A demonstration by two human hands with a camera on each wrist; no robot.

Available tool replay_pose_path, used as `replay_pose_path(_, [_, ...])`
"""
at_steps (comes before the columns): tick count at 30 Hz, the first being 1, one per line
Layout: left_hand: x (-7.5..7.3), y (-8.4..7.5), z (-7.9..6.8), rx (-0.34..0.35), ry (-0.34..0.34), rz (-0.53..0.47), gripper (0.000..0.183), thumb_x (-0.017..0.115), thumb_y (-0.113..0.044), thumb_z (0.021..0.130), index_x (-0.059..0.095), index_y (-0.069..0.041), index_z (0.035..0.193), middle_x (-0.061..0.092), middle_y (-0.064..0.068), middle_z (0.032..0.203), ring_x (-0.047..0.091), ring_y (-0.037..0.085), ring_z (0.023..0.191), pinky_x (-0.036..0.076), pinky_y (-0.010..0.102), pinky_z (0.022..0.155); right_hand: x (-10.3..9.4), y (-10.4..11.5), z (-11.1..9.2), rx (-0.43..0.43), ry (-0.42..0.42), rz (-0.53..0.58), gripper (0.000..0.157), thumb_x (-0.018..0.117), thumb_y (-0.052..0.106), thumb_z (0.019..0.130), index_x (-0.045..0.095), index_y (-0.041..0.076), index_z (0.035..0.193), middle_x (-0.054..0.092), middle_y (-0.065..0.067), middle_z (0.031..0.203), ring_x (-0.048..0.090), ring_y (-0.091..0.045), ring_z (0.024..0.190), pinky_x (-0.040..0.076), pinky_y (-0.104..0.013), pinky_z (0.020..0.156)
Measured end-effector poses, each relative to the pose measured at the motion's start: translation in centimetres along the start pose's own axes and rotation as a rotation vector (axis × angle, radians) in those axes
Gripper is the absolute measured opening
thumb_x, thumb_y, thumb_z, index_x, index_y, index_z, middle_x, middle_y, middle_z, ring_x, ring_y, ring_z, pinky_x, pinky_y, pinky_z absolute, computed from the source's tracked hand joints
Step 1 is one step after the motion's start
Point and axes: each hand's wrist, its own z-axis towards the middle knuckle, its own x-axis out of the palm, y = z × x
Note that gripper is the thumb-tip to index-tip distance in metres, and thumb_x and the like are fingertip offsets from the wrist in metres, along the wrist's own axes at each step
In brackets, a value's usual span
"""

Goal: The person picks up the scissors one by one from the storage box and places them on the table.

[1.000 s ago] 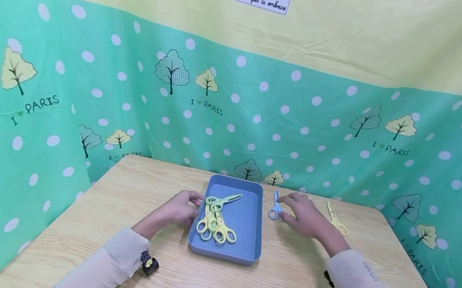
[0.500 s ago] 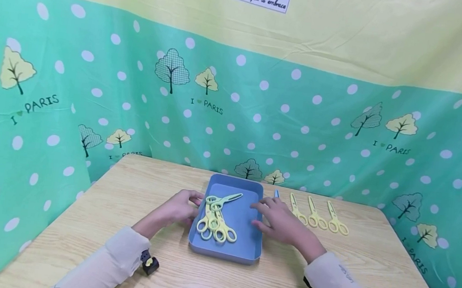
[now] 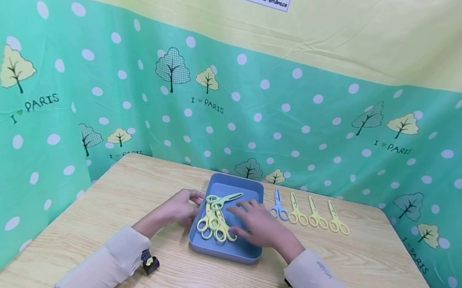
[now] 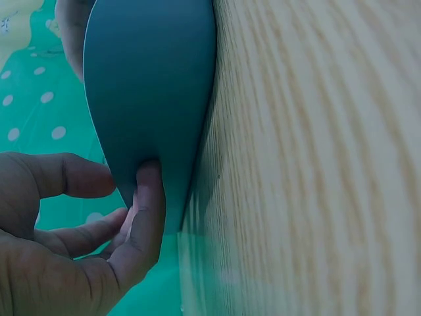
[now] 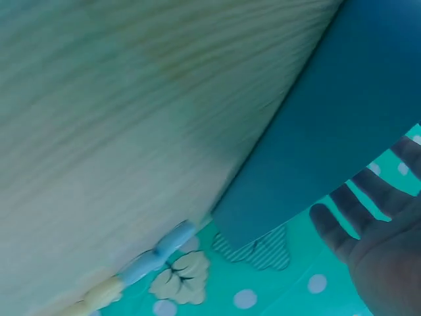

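Note:
A blue tray [image 3: 225,253] sits on the wooden table, with several green and yellow scissors [image 3: 218,217] piled in its left half. My left hand [image 3: 177,208] is at the tray's left side. In the left wrist view, its fingertips touch the outer wall and reach the rim. Above the tray's right half hovers my right hand [image 3: 259,224], fingers spread and holding nothing, close to the piled scissors. The right wrist view shows those straight fingers [image 5: 378,191] over the rim.
Right of the tray, blue scissors [image 3: 279,205] and three yellow scissors [image 3: 298,209] lie in a row, blades pointing away. A green and yellow printed curtain [image 3: 257,132] stands behind the table and along its sides.
My right hand has moved left from the blue scissors, across the rim, to above the tray, uncovering the row of scissors. My left hand and the tray have stayed put.

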Motion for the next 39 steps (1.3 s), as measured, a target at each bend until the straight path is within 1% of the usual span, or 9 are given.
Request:
replay_pose_path(3, [0.0, -0.1, -0.1, 0.001, 0.003, 0.006, 0.064, 0.061, 0.01, 0.079, 0.053, 0.004, 0.142, 0.056, 0.019, 0.123, 0.067, 0.027, 0.085, 0.062, 0.037, 0.065, -0.2, 0.9, 0.7, -0.004, 0.061, -0.003, 0.068, 0.057, 0.051, 0.101, 0.038, 0.023, 0.159, 0.042, -0.016, 0.158, 0.039, -0.038, 0.144, 0.037, -0.061, 0.115])
replay_pose_path(7, [0.0, -0.1, -0.1, 0.002, 0.006, 0.01, 0.064, 0.06, 0.01, 0.078, 0.053, 0.003, 0.142, 0.057, 0.019, 0.123, 0.067, 0.029, 0.087, 0.062, 0.038, 0.065, -0.5, 2.1, 1.7, -0.03, 0.122, -0.004, 0.072, 0.054, 0.054, 0.101, 0.028, 0.028, 0.163, 0.031, -0.015, 0.165, 0.03, -0.036, 0.15, 0.03, -0.061, 0.119])
replay_pose_path(11, [-0.1, -0.2, -0.1, 0.001, 0.009, 0.018, 0.063, 0.061, 0.01, 0.079, 0.054, 0.003, 0.142, 0.057, 0.018, 0.123, 0.066, 0.028, 0.088, 0.062, 0.038, 0.066, -0.4, 2.7, 2.6, -0.044, 0.156, -0.003, 0.074, 0.054, 0.055, 0.1, 0.026, 0.03, 0.164, 0.027, -0.013, 0.167, 0.026, -0.033, 0.153, 0.028, -0.061, 0.12])
replay_pose_path(17, [-0.2, -0.2, -0.1, -0.004, 0.009, 0.02, 0.062, 0.061, 0.009, 0.08, 0.054, 0.003, 0.141, 0.056, 0.018, 0.123, 0.066, 0.027, 0.088, 0.063, 0.038, 0.067, 0.4, 2.7, 3.7, -0.019, 0.212, 0.006, 0.077, 0.053, 0.061, 0.098, 0.024, 0.033, 0.164, 0.021, -0.009, 0.169, 0.018, -0.034, 0.155, 0.021, -0.067, 0.12])
replay_pose_path(20, [-0.2, -0.2, 0.0, -0.007, 0.008, 0.015, 0.062, 0.062, 0.009, 0.08, 0.054, 0.002, 0.141, 0.056, 0.018, 0.123, 0.066, 0.026, 0.087, 0.063, 0.038, 0.067, 0.8, 2.7, 4.0, -0.003, 0.253, 0.01, 0.075, 0.052, 0.063, 0.098, 0.023, 0.038, 0.163, 0.021, -0.006, 0.17, 0.016, -0.031, 0.156, 0.018, -0.067, 0.121])
replay_pose_path(25, [-0.1, -0.1, 0.1, -0.003, 0.012, 0.009, 0.063, 0.062, 0.01, 0.08, 0.054, 0.002, 0.142, 0.056, 0.018, 0.122, 0.065, 0.028, 0.088, 0.062, 0.038, 0.066, 1.2, 2.5, 4.0, 0.006, 0.31, 0.035, 0.068, 0.051, 0.061, 0.098, 0.029, 0.044, 0.16, 0.022, -0.004, 0.169, 0.016, -0.029, 0.156, 0.019, -0.068, 0.12])
replay_pose_path(28, [-0.1, 0.0, 0.1, 0.002, 0.015, 0.012, 0.063, 0.062, 0.009, 0.08, 0.053, 0.003, 0.142, 0.057, 0.019, 0.123, 0.066, 0.028, 0.089, 0.062, 0.037, 0.066, 1.0, 2.2, 3.9, 0.02, 0.323, 0.049, 0.065, 0.053, 0.059, 0.098, 0.032, 0.045, 0.159, 0.022, -0.004, 0.169, 0.017, -0.031, 0.156, 0.02, -0.068, 0.12])
replay_pose_path(34, [-0.1, 0.0, 0.2, 0.007, 0.015, 0.016, 0.061, 0.063, 0.008, 0.082, 0.053, 0.004, 0.142, 0.057, 0.019, 0.123, 0.068, 0.028, 0.088, 0.062, 0.037, 0.066, 0.5, 1.3, 3.6, 0.074, 0.349, 0.059, 0.064, 0.058, 0.053, 0.099, 0.032, 0.051, 0.157, 0.027, -0.003, 0.168, 0.017, -0.035, 0.155, 0.019, -0.067, 0.121])
replay_pose_path(39, [-0.1, 0.0, 0.2, 0.002, 0.015, 0.015, 0.059, 0.063, 0.007, 0.083, 0.053, 0.003, 0.141, 0.057, 0.019, 0.124, 0.068, 0.029, 0.089, 0.062, 0.037, 0.066, 0.1, 0.7, 3.4, 0.065, 0.333, 0.069, 0.062, 0.062, 0.051, 0.098, 0.039, 0.047, 0.155, 0.034, -0.004, 0.165, 0.021, -0.037, 0.154, 0.021, -0.067, 0.12])
